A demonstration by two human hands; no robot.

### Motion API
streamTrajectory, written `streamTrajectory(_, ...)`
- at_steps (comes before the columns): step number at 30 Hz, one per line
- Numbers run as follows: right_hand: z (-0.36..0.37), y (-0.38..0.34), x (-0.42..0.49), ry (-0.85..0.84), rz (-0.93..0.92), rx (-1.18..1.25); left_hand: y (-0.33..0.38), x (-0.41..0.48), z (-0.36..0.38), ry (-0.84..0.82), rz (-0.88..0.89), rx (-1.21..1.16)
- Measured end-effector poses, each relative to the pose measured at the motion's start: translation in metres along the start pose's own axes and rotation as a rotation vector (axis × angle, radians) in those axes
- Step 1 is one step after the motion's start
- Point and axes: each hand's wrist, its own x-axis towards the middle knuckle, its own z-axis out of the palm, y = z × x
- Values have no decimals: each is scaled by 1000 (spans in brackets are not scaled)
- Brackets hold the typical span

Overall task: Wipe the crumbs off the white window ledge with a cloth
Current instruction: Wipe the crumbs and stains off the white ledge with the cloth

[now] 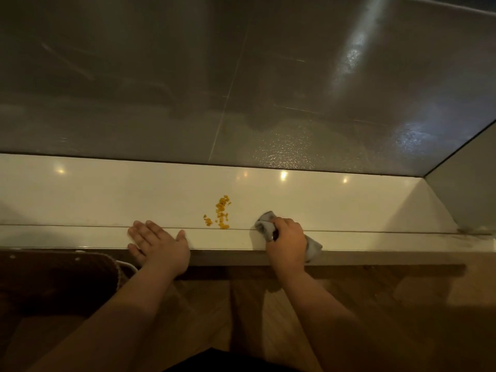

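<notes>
A white window ledge (107, 194) runs across the view below a dark window pane. Several orange crumbs (221, 212) lie in a small pile near its front edge. My right hand (287, 240) grips a bunched grey cloth (264, 222) that rests on the ledge just right of the crumbs, with one end of it hanging past the front edge. My left hand (158, 244) lies flat and palm down on the ledge's front lip, left of the crumbs, holding nothing.
The dark window glass (241, 76) rises behind the ledge. A side wall (461, 189) closes the ledge at the right. A dark brown woven object (53, 280) stands below the ledge at left. Wooden floor (349, 318) lies underneath.
</notes>
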Motion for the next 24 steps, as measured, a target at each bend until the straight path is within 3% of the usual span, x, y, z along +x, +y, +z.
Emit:
streamTrajectory(8,15,-31,3,-92,16,26,0,-1,0,13,-10,-36)
streamTrajectory(16,-15,-25,6,-190,16,303,-3,-4,-6,35,24,-114)
streamTrajectory(18,-23,-26,8,-217,-62,286,2,-12,-9,155,149,-143)
streamTrajectory(20,-27,-31,9,-239,-179,281,14,-26,-16,235,412,-267)
streamTrajectory(22,-30,-36,9,-260,-307,285,30,-39,-25,120,750,-383)
streamTrajectory(24,-33,-39,9,-275,-433,280,47,-48,-28,-21,985,-287)
